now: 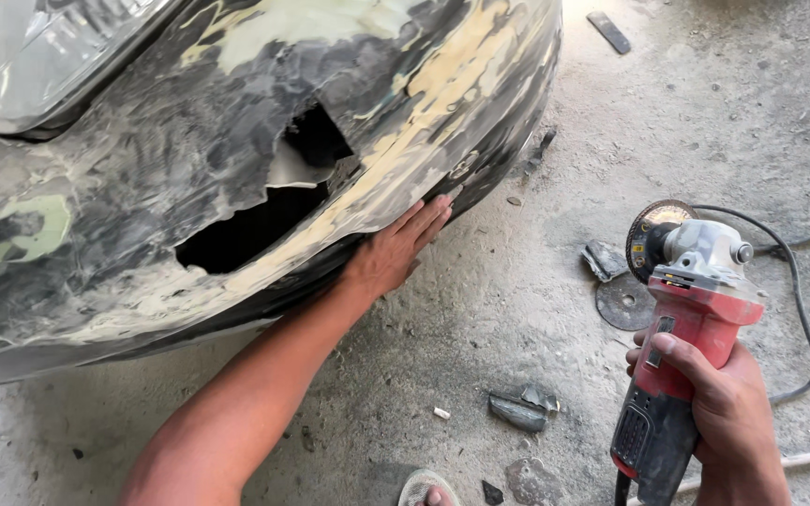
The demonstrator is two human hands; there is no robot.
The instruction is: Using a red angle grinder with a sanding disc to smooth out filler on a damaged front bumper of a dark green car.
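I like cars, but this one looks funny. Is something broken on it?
Yes. The car bumper has a jagged hole torn through its middle, and its paint is sanded into patches. The left hand rests flat on its lower edge; the right hand holds a red angle grinder.

A red and grey angle grinder (682, 337) with a worn disc stands nearly upright above the concrete floor (480, 319), its cord trailing behind. The car bumper (236, 169), sanded, patched with yellowish filler and torn open mid-panel, hangs just above that floor.

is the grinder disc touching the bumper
Apart. The head view shows the grinder disc held out over the concrete floor, well clear of the bumper.
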